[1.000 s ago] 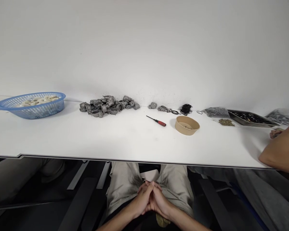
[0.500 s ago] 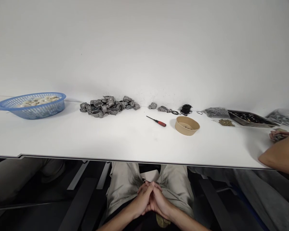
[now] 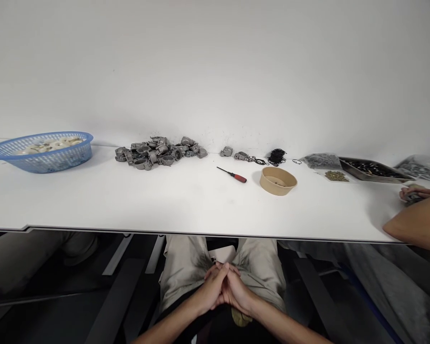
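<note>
My left hand and my right hand rest in my lap, below the table edge. Their fingers are laced together and closed, with nothing visible between them. Just beyond the fingertips, a pale phone lies between my thighs. Up on the white table, a red-handled screwdriver lies apart from my hands. To its right stands a round tan bowl with a few small pieces at the bottom.
Grey metal housings lie heaped against the wall. A blue basket holds whitish parts. Black rubber rings, bagged grey parts, brass-coloured pieces and a dark metal tray line the right. A co-worker's arm leans at far right.
The view has tipped down slightly, so the table and its things sit a little higher in the picture. My clasped hands keep the same pose.
</note>
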Motion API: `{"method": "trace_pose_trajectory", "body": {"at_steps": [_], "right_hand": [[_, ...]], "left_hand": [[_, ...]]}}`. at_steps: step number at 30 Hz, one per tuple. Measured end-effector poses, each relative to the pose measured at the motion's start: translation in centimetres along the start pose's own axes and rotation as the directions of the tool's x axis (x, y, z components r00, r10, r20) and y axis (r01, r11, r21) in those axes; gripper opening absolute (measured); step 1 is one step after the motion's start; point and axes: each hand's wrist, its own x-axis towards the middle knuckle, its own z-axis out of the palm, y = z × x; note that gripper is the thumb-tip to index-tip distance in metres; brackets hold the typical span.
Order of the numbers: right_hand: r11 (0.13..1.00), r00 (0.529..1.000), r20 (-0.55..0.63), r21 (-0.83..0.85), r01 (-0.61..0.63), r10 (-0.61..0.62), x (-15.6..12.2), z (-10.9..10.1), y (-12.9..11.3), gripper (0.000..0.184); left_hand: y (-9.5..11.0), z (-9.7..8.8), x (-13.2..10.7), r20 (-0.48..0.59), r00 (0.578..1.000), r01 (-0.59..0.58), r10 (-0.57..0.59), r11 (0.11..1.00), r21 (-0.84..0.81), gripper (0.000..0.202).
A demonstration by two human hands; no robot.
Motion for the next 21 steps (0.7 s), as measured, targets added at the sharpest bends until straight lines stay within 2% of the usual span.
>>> {"method": "trace_pose_trajectory", "body": {"at_steps": [5,13,21], "right_hand": [[1.0,1.0,-0.012,-0.025,-0.003,0.003,-0.3,0.3,-0.4,0.069],[1.0,1.0,-0.006,0.011,-0.003,0.003,-0.5,0.4,-0.6,0.063],[1.0,1.0,-0.022,0.013,-0.003,0.003,-0.5,0.5,-0.6,0.062]], "left_hand": [[-0.1,-0.3,-0.1,0.022,0.999,-0.025,0.024,0.999,0.042,0.063],[1.1,0.0,-0.4,0.034,0.999,-0.012,0.011,1.0,0.029,0.066],[0.9,0.0,-0.5,0.035,0.999,-0.01,0.009,1.0,0.006,0.066]]}}
